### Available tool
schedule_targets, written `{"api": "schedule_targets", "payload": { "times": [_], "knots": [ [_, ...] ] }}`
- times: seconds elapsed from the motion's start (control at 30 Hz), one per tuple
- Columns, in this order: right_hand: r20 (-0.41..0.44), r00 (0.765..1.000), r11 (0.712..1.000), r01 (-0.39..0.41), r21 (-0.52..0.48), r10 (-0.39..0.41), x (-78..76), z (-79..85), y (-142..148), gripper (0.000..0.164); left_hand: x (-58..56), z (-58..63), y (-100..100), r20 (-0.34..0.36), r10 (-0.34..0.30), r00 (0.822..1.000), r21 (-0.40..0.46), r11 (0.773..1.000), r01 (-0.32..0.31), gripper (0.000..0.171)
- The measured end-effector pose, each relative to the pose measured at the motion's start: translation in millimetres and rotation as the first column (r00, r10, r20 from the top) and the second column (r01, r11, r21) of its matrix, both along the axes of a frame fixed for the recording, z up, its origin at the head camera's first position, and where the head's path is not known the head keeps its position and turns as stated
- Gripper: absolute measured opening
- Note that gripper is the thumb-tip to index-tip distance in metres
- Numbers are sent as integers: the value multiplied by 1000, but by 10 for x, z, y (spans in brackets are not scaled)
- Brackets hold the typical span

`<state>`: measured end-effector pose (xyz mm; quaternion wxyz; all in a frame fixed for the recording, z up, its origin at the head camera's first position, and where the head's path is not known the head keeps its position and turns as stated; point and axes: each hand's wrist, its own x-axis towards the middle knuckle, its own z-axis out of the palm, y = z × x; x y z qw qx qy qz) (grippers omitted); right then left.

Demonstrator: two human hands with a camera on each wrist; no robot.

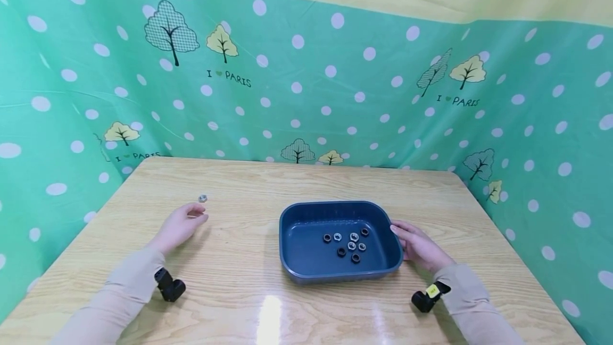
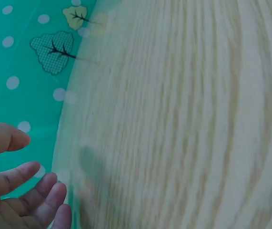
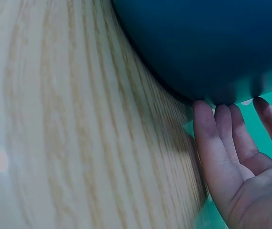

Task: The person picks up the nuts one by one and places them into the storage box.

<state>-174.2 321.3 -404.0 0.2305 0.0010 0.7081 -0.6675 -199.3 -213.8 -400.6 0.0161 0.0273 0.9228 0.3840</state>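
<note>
A silver hex nut [image 1: 203,198] lies on the wooden table at the left. Just in front of it is my left hand [image 1: 182,223], fingers loosely bent and apart from the thumb, with nothing held in the left wrist view. To the right stands a dark blue rectangular bin [image 1: 306,270]. Several silver nuts [image 1: 354,237] and black nuts [image 1: 341,252] are scattered on its floor, mostly right of centre. My right hand [image 1: 419,244] touches the bin's right end. In the right wrist view its fairly straight fingertips [image 3: 205,114] rest against the outer wall.
The wooden table [image 1: 230,292] carries the bin and the loose nut. A green dotted curtain [image 1: 297,105] with printed trees hangs behind the table and along both sides. Small black wrist cameras [image 1: 171,286] sit on both sleeves.
</note>
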Motion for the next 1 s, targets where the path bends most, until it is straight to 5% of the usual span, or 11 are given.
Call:
{"api": "schedule_targets", "payload": {
  "times": [0.23, 0.6, 1.0],
  "knots": [
    [3, 1000, 1000, 1, -6, -1, 4, 9, 6, 60, -62, -29, -126, 8, 4, 1000, -87, 996, -4, 42],
    [13, 1000, 999, 18, 35, -19, -14, -6, 10, 69, -271, -1, -185, -39, -21, 999, -280, 960, 9, 48],
    [1, 1000, 1000, 4, 0, -4, -11, 3, 7, 63, -521, -32, -220, 56, 21, 998, -352, 936, 0, 59]
  ]
}}
